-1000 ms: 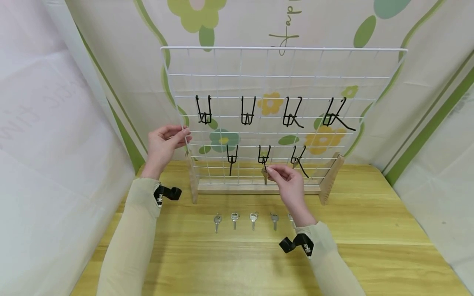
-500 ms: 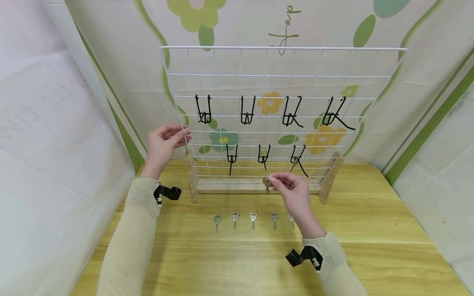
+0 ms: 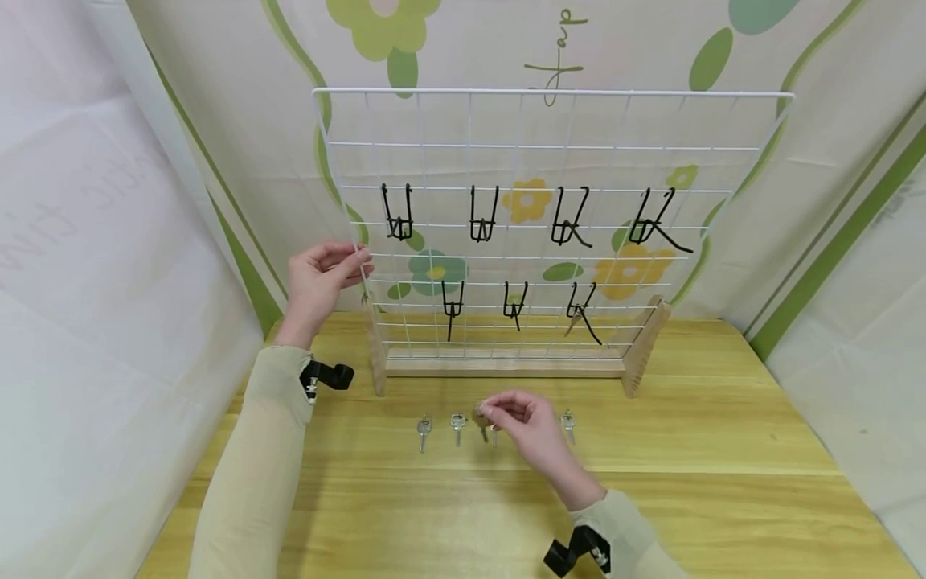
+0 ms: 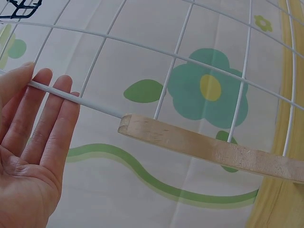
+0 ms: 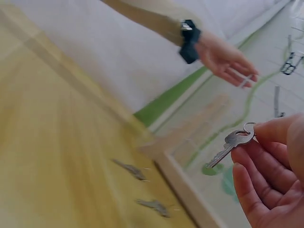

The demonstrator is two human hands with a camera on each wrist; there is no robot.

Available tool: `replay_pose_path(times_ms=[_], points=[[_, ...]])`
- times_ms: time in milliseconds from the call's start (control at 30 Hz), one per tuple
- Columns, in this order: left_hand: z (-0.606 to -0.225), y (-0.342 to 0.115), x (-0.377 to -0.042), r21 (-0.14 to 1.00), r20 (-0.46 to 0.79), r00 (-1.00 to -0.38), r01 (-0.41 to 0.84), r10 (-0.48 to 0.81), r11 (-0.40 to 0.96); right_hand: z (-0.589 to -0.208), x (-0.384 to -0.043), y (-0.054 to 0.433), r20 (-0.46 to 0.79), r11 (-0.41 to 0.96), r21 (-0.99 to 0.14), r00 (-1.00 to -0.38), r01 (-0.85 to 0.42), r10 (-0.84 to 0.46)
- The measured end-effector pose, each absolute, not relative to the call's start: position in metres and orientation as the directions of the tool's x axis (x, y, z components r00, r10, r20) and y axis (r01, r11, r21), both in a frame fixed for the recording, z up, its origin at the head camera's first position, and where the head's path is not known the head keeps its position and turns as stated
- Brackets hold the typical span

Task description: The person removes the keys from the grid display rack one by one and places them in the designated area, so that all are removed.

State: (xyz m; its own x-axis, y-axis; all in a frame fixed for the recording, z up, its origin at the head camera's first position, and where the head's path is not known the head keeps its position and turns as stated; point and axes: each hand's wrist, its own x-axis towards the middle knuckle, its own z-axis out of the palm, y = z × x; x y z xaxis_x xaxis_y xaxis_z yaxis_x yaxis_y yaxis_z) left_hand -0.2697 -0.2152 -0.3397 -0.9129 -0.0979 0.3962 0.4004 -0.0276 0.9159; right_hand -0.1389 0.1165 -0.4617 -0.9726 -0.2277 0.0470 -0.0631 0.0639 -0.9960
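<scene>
My left hand point(image 3: 318, 285) pinches the left edge wire of the white wire grid rack point(image 3: 557, 94) between thumb and fingers; in the left wrist view the fingertips lie behind that wire. My right hand point(image 3: 531, 426) is low over the table and pinches a silver key point(image 5: 231, 143) by its small ring, with the blade hanging down. Below it, several keys lie in a row on the table, among them a left key point(image 3: 424, 432), another key point(image 3: 458, 426) and a right key point(image 3: 568, 426). The right hand covers part of the row.
Black hooks hang on the grid in two rows, including a lower middle hook point(image 3: 514, 305) and a lower right hook point(image 3: 581, 310); a small brownish thing hangs by the latter. A wooden stand point(image 3: 506, 368) holds the grid on the wooden table point(image 3: 434, 515). Flowered cloth surrounds it.
My right hand has carried the key away from the lower middle hook, down and slightly left to above the row of keys. The left hand has stayed on the rack's edge.
</scene>
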Motion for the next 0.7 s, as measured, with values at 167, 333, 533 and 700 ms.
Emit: replay_pose_path(times_ms=[167,333,533,700], points=[[-0.339,-0.215,-0.269,0.915,0.395,-0.913,0.401,-0.099,-0.04,-0.489,-0.127,0.097,0.011,0.042,-0.999,-0.945,-0.026,-0.326],[-0.339,-0.215,-0.269,0.918,0.391,-0.915,0.396,-0.102,-0.033,-0.508,-0.117,0.078,-0.037,0.006,-0.999,-0.923,0.037,-0.382],[-0.338,-0.215,-0.269,0.921,0.384,-0.917,0.389,-0.108,-0.034,-0.516,-0.11,0.059,-0.084,-0.013,-0.995,-0.9,0.099,-0.428],[-0.339,-0.214,-0.269,0.921,0.382,-0.918,0.388,-0.104,-0.043,-0.52,-0.11,0.051,-0.096,0.02,-0.995,-0.906,0.096,-0.413]])
